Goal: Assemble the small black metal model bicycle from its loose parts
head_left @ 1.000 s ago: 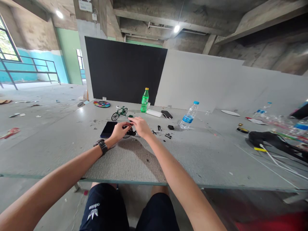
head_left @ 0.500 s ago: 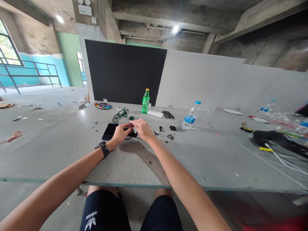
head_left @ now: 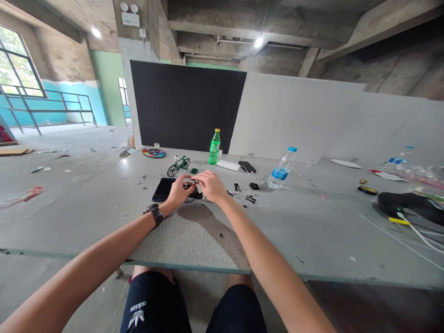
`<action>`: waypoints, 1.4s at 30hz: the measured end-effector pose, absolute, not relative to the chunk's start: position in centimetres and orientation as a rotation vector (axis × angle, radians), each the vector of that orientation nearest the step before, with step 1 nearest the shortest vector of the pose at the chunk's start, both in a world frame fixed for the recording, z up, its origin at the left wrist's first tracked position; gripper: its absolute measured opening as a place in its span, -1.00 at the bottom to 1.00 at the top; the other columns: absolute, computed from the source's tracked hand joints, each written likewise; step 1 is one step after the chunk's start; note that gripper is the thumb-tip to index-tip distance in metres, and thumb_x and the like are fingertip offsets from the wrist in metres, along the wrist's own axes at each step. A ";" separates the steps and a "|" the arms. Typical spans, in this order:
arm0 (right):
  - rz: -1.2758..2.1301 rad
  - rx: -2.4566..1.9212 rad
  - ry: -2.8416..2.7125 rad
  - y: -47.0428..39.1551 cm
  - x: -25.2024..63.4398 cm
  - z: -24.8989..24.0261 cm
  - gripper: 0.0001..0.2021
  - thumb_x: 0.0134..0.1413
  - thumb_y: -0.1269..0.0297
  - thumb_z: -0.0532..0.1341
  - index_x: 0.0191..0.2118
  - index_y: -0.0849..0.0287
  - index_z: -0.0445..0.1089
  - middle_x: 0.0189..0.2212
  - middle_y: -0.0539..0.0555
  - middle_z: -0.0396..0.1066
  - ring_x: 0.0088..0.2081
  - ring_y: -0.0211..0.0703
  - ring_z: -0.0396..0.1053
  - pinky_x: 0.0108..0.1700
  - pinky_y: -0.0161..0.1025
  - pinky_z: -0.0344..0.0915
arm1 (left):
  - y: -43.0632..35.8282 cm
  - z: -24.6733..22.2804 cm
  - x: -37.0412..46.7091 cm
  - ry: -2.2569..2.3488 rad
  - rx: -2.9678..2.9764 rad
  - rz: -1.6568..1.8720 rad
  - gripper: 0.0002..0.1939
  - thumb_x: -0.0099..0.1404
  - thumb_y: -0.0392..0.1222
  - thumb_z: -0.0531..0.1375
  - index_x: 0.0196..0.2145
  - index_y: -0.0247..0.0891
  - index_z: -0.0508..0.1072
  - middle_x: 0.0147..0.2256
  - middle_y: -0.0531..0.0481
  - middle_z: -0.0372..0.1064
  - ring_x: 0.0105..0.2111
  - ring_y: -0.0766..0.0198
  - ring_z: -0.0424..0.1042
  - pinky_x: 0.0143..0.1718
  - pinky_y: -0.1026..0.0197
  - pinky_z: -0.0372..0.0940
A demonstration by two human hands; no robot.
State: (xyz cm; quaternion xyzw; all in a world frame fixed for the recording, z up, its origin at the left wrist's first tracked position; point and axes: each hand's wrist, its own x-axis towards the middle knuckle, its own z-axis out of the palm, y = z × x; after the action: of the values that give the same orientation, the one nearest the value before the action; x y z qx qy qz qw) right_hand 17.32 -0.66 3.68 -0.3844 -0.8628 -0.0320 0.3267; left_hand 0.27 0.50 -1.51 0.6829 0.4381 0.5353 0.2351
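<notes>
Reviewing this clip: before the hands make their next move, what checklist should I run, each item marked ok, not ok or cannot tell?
1. Left hand and right hand both at the black spoked model: ok.
2. Firm grip on it: cannot tell; fingers hide the contact.
3. Phone apart from the left hand: cannot tell; the hand overlaps it in this view.
4. Loose black parts gathered: not ok; scattered right of the right hand.
5. Green model bicycle upright: ok.
6. Water bottle capped: ok.

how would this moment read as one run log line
left hand: at black model bicycle | right hand: at same bicycle | green model bicycle: upright, beyond hands | dark phone: flat, beside left hand
</notes>
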 end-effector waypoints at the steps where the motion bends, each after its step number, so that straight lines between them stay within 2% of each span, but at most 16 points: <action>1: -0.078 -1.018 -2.264 -0.7 17.4 3.8 -0.63 0.24 0.55 0.13 0.03 0.09 0.55 -0.04 0.10 0.57 0.03 -0.01 0.37 0.13 0.01 0.26 | 0.5 -1.5 0.3 1.195 1.877 1.465 -0.71 0.25 -0.23 0.28 -0.06 -0.22 0.41 -0.15 -0.10 0.57 -0.16 0.13 0.58 -0.12 0.13 0.41; 7: -0.053 -0.961 -2.368 -0.6 18.1 3.9 -0.54 0.10 0.58 0.23 0.12 0.15 0.49 0.02 0.14 0.54 0.04 0.01 0.35 0.12 -0.02 0.29 | 0.5 -1.4 0.4 1.176 1.837 1.471 -0.69 0.25 -0.28 0.28 -0.05 -0.23 0.41 -0.08 -0.11 0.56 -0.13 0.12 0.59 -0.15 0.16 0.41; 14: -0.207 -1.024 -2.364 -0.7 17.5 3.8 -0.62 0.19 0.59 0.21 0.05 0.12 0.52 -0.05 0.13 0.56 0.02 -0.02 0.36 0.11 -0.06 0.24 | 0.4 -1.3 0.4 1.143 1.834 1.477 -0.67 0.22 -0.29 0.29 -0.05 -0.23 0.41 -0.07 -0.11 0.55 -0.17 0.14 0.59 -0.16 0.14 0.45; 21: -0.253 -1.053 -2.375 -1.0 17.3 4.0 -0.71 0.22 0.52 0.24 0.00 0.12 0.54 -0.10 0.12 0.59 -0.03 -0.01 0.38 0.12 -0.03 0.19 | 0.5 -1.3 0.5 1.105 1.790 1.461 -0.66 0.22 -0.28 0.30 -0.04 -0.23 0.41 -0.03 -0.14 0.53 -0.15 0.13 0.59 -0.17 0.15 0.45; 25: -0.227 -1.027 -2.354 -0.9 17.8 4.5 -0.65 0.24 0.50 0.22 0.07 0.05 0.50 -0.08 0.11 0.58 0.00 0.00 0.39 0.13 0.00 0.22 | 0.6 -1.3 0.2 1.087 1.815 1.487 -0.63 0.22 -0.27 0.29 -0.01 -0.19 0.39 -0.02 -0.10 0.52 -0.15 0.17 0.59 -0.14 0.16 0.43; 28: -0.185 -1.010 -2.226 -0.4 19.9 5.5 -0.63 0.30 0.38 0.20 0.17 0.02 0.42 0.04 0.11 0.52 0.09 0.01 0.37 0.15 0.00 0.24 | 0.6 -1.0 -0.1 1.112 1.807 1.513 -0.67 0.26 -0.22 0.26 -0.01 -0.16 0.40 -0.01 -0.07 0.51 -0.13 0.17 0.58 -0.16 0.19 0.41; 31: -0.287 -1.256 -2.024 0.3 23.2 6.1 -0.68 0.37 0.40 0.05 0.06 0.12 0.49 0.01 0.15 0.54 0.06 0.02 0.39 0.16 -0.01 0.22 | 0.2 -0.6 -0.3 1.139 1.818 1.497 -0.77 0.29 -0.20 0.23 -0.08 -0.16 0.45 -0.02 -0.05 0.51 -0.11 0.18 0.57 -0.15 0.20 0.39; 34: -0.262 -1.648 -2.022 0.8 26.3 5.8 -0.76 0.31 0.41 0.14 -0.06 0.13 0.55 -0.07 0.16 0.57 0.06 0.08 0.39 0.12 -0.02 0.22 | 0.0 -0.3 -0.5 1.180 1.842 1.501 -0.82 0.30 -0.19 0.22 -0.12 -0.16 0.48 -0.07 -0.04 0.54 -0.09 0.16 0.56 -0.13 0.19 0.38; 36: -0.172 -1.810 -2.066 1.0 27.5 5.2 -0.78 0.29 0.40 0.19 -0.06 0.11 0.55 -0.07 0.15 0.58 0.05 0.05 0.41 0.09 -0.08 0.23 | 0.0 -0.3 -0.6 1.202 1.841 1.503 -0.81 0.30 -0.17 0.22 -0.11 -0.15 0.49 -0.08 -0.04 0.54 -0.06 0.14 0.54 -0.15 0.20 0.39; 42: 0.090 -1.828 -2.203 1.8 27.5 3.8 -0.78 0.25 0.34 0.27 -0.02 0.05 0.53 -0.06 0.10 0.56 -0.01 -0.11 0.44 -0.02 -0.26 0.29 | 0.4 -0.7 -0.9 1.254 1.767 1.548 -0.78 0.28 -0.15 0.23 -0.11 -0.16 0.50 -0.16 -0.05 0.57 -0.15 0.15 0.56 -0.27 0.24 0.39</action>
State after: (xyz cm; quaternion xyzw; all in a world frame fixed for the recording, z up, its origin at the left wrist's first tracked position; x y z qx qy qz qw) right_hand 27.52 1.76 3.79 -0.6321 -0.7618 0.0310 0.1385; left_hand -0.89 0.44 -0.68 0.6447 0.4574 0.5648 0.2369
